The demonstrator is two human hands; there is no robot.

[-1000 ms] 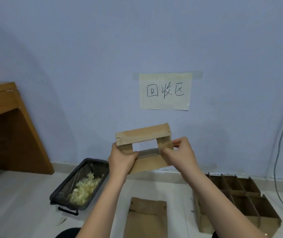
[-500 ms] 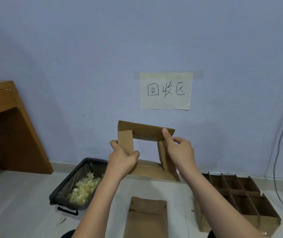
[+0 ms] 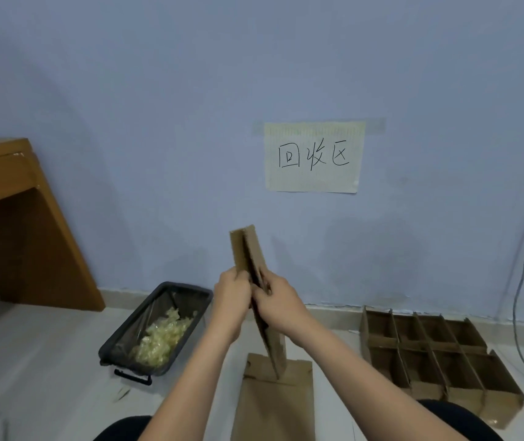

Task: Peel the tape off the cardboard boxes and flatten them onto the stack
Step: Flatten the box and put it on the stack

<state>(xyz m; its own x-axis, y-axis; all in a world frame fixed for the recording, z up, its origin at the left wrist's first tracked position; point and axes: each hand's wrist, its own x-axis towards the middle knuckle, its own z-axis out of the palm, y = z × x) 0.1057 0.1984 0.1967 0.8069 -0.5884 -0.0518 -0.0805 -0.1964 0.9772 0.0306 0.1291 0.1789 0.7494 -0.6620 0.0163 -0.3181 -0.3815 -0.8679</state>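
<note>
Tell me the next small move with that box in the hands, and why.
Probably lower it flat onto the flattened cardboard on the floor below. The box already looks pressed flat, held nearly edge-on between the left hand and right hand, directly above that stack. No tape shows on it from this angle, though the far faces are hidden.

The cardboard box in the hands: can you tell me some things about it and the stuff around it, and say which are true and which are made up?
1. Both hands hold the cardboard box, the left hand and the right hand. True.
2. The box is wide open like a window. False: it is pressed nearly flat and held up on edge.
3. The black bin has crumpled tape in it. True.
4. The paper sign lies on the floor. False: it is stuck on the wall.
5. Flat cardboard lies on the floor below the hands. True.
</note>
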